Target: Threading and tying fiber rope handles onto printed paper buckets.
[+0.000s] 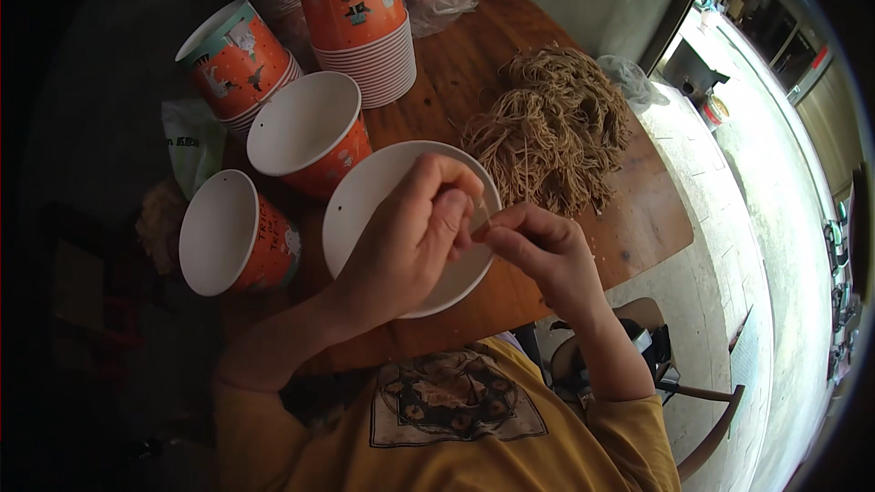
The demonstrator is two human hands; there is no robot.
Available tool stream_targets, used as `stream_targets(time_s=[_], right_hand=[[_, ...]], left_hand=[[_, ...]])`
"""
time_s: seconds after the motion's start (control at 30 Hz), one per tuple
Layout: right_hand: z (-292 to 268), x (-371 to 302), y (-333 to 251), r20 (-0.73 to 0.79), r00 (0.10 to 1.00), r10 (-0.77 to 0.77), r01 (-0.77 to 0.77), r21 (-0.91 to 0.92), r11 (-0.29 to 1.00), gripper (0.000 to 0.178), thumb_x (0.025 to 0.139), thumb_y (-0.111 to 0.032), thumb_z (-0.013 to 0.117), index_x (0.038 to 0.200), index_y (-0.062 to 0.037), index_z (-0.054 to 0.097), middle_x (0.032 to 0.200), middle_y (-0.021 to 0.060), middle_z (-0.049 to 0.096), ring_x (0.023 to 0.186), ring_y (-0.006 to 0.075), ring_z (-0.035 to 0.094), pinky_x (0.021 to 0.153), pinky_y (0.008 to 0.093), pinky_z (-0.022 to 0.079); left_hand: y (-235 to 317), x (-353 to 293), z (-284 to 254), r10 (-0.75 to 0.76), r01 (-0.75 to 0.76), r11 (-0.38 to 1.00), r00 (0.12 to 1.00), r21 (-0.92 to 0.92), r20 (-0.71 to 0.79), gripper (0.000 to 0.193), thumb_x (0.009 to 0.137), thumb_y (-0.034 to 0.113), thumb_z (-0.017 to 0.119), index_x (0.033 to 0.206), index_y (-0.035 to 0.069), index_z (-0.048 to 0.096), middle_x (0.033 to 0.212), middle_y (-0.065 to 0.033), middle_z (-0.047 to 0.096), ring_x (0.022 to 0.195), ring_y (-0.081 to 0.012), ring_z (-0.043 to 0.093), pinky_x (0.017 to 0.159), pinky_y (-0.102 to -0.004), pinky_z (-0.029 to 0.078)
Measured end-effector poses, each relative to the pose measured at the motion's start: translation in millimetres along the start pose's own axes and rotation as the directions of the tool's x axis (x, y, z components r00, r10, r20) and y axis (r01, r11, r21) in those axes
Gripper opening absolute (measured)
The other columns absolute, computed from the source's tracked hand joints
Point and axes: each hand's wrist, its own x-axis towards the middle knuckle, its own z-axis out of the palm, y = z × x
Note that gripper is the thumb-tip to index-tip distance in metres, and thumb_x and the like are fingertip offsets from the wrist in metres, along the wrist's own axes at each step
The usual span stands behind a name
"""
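A large white-lined paper bucket (351, 219) stands in front of me on the table, mouth up, with a small hole near its left rim. Over its mouth my left hand (415, 232) is closed, thumb and fingers drawn together near the right rim. My right hand (547, 251) pinches at that same rim, close to the left fingertips. Between the two hands shows a short bit of thin tan string (484, 209); the fingers hide most of it. Beyond my right hand lies a tangled heap of tan strings (556, 128).
Two more open orange buckets, one upper (305, 123) and one lower (219, 232), sit at the left. Behind them rise a leaning stack (239, 59) and a taller stack (365, 36) of nested buckets. The wooden table (652, 210) ends at the right; a chair (715, 433) stands below.
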Motion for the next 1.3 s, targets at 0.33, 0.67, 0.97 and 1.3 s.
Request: stream_targets(time_s=[0.33,0.67,0.97,1.3], right_hand=[[15.0,-19.1,-9.7,-0.036,0.966,0.257,-0.248,0.169,0.954,0.020,0.093,-0.026,0.059,0.099,-0.0091,0.069,0.074,-0.0093,0.057,0.059,-0.0019,0.039,0.051,0.0153,0.029],[19.5,-43.8,7.0,-0.272,0.949,0.160,-0.091,0.250,0.964,0.030,0.098,-0.021,0.047,0.124,-0.0071,0.045,0.069,-0.0042,0.045,0.058,0.0032,0.040,0.053,0.0176,0.032],[24.7,-54.5,23.7,-0.312,0.941,0.133,-0.061,0.228,0.972,0.017,0.095,-0.014,0.049,0.109,-0.0073,0.043,0.081,-0.0009,0.052,0.069,0.0045,0.046,0.061,0.0186,0.039],[-5.1,-30.8,15.5,-0.172,0.940,0.294,-0.231,0.310,0.922,0.026,0.092,-0.011,0.056,0.116,-0.0062,0.045,0.076,-0.0024,0.054,0.067,0.0027,0.047,0.058,0.0185,0.037]], left_hand=[[-27.1,-14.7,14.8,-0.200,0.225,0.968,0.960,-0.115,0.196,0.017,0.093,0.012,0.056,0.105,0.002,0.050,0.090,-0.0017,0.055,0.082,-0.0058,0.054,0.073,-0.0224,0.046],[-31.0,-3.4,14.4,-0.327,0.435,0.827,0.888,-0.356,0.323,0.016,0.098,0.020,0.047,0.101,0.004,0.051,0.091,-0.0058,0.060,0.080,-0.0118,0.062,0.071,-0.0249,0.052],[-26.8,0.7,13.0,-0.268,0.383,0.820,0.914,-0.425,0.305,0.013,0.098,0.018,0.046,0.100,0.006,0.050,0.095,-0.0067,0.060,0.089,-0.0131,0.061,0.076,-0.0284,0.051],[-21.9,14.6,16.1,-0.124,0.172,0.854,0.984,-0.490,0.128,0.012,0.098,0.017,0.048,0.100,0.006,0.049,0.095,-0.0033,0.060,0.081,-0.0058,0.054,0.076,-0.0222,0.046]])
